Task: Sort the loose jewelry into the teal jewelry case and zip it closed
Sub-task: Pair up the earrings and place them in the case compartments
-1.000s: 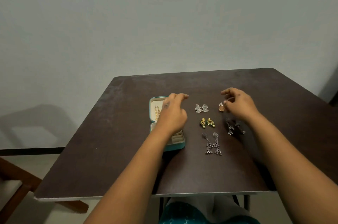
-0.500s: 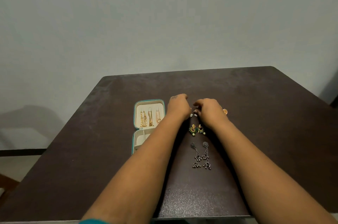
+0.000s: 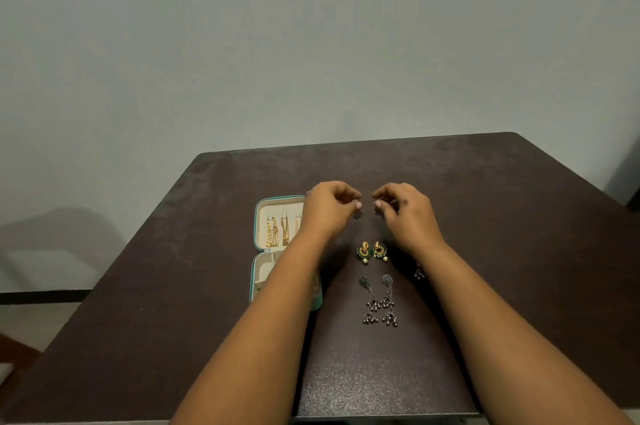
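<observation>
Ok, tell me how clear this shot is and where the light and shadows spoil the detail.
Head view: dim, soft light; the dark table swallows the long silver earrings; what the left hand and right hand pinch is small and blurred; the forearms hide part of the teal case; the table edges bow slightly.

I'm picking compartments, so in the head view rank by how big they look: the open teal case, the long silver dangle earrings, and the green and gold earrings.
1. Teal case, largest.
2. Silver dangle earrings.
3. Green and gold earrings, smallest.

Left grip (image 3: 330,208), right grip (image 3: 403,208): fingers curled.
</observation>
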